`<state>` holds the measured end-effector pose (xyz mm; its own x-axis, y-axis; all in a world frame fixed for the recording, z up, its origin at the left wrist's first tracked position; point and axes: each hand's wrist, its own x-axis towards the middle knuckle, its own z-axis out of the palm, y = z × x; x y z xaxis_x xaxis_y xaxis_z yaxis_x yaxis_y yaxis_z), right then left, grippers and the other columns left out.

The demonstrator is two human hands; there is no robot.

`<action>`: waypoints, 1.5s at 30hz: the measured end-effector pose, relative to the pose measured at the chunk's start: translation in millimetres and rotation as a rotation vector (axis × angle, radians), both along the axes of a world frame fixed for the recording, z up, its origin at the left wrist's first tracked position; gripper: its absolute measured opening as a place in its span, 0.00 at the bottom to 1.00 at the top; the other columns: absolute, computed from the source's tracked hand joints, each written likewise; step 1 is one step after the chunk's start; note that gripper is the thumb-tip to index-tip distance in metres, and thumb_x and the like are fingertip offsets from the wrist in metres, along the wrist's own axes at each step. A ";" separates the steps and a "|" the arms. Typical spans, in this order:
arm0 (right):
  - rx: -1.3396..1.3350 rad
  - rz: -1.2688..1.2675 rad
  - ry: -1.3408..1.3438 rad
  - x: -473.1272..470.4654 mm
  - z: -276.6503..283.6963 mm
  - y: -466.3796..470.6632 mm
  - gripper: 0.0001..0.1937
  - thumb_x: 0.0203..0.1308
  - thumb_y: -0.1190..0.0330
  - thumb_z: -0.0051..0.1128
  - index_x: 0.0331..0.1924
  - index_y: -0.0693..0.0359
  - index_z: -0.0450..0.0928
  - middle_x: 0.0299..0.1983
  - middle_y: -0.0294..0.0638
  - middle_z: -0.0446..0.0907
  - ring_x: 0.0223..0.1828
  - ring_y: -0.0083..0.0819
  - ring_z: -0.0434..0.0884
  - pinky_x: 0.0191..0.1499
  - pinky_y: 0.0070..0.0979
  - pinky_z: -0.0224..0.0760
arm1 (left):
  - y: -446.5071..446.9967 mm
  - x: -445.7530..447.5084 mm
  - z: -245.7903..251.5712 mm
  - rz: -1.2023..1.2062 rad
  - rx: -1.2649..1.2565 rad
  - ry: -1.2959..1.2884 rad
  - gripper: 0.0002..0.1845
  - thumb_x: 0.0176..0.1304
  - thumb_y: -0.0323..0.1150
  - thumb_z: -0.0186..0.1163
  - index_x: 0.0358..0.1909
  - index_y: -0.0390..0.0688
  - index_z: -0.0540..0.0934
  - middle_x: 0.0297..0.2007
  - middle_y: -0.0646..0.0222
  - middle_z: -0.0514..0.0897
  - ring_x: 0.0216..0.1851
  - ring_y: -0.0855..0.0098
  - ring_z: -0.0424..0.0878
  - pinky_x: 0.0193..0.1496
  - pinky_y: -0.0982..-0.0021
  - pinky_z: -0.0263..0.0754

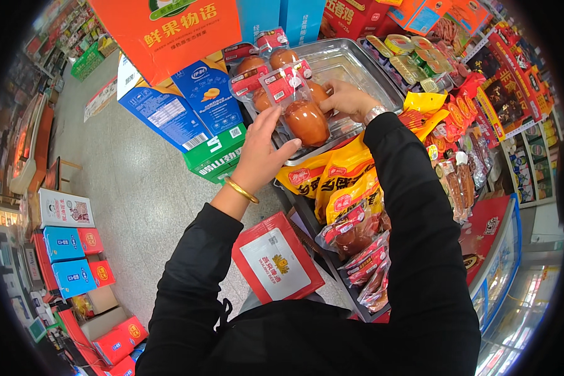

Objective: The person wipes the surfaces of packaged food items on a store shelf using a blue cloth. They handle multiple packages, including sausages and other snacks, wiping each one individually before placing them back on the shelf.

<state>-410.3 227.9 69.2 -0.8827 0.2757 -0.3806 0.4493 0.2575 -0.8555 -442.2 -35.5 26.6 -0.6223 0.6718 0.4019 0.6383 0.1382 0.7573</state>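
Observation:
Several vacuum-packed brown meat pieces (306,123) with red labels lie in the left part of a metal tray (380,70). My left hand (265,148), with a gold bangle at the wrist, is at the near left side of the front pack, thumb and fingers apart; whether it touches the pack is unclear. On the right side of the same group, my right hand (350,99) reaches in with curled fingers at a brown piece behind the front pack. Its fingertips are partly hidden, so a firm hold cannot be made out.
Yellow food bags (331,171) and more vacuum packs (369,263) lie nearer to me. Canned goods (411,56) stand right of the tray. Blue cartons (207,98) and an orange carton (169,33) are stacked at left. A red beer carton (278,258) sits low before me.

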 end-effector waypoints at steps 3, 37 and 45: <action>-0.102 -0.044 0.079 5.2 -7.8 1.9 0.26 0.50 0.75 0.67 0.56 0.67 0.73 0.40 0.43 0.83 0.37 0.33 0.87 0.40 0.34 0.83 | 5.9 0.7 -3.4 -0.003 0.041 -0.071 0.37 0.61 0.35 0.68 0.72 0.38 0.68 0.69 0.55 0.70 0.65 0.63 0.71 0.70 0.66 0.64; -0.065 -0.913 0.307 583.1 -28.3 -32.0 0.14 0.69 0.74 0.54 0.57 0.66 0.76 0.48 0.42 0.84 0.44 0.27 0.84 0.51 0.23 0.77 | -177.7 228.7 -3.6 0.338 0.123 -0.605 0.30 0.65 0.28 0.62 0.69 0.35 0.70 0.67 0.59 0.73 0.68 0.64 0.70 0.71 0.62 0.64; -0.084 -0.723 0.228 651.6 -47.7 -104.0 0.15 0.68 0.75 0.56 0.57 0.67 0.75 0.48 0.41 0.83 0.44 0.28 0.83 0.52 0.25 0.77 | -190.6 314.3 -30.2 0.194 0.114 -0.702 0.27 0.65 0.26 0.62 0.66 0.34 0.72 0.63 0.60 0.76 0.65 0.65 0.73 0.67 0.63 0.69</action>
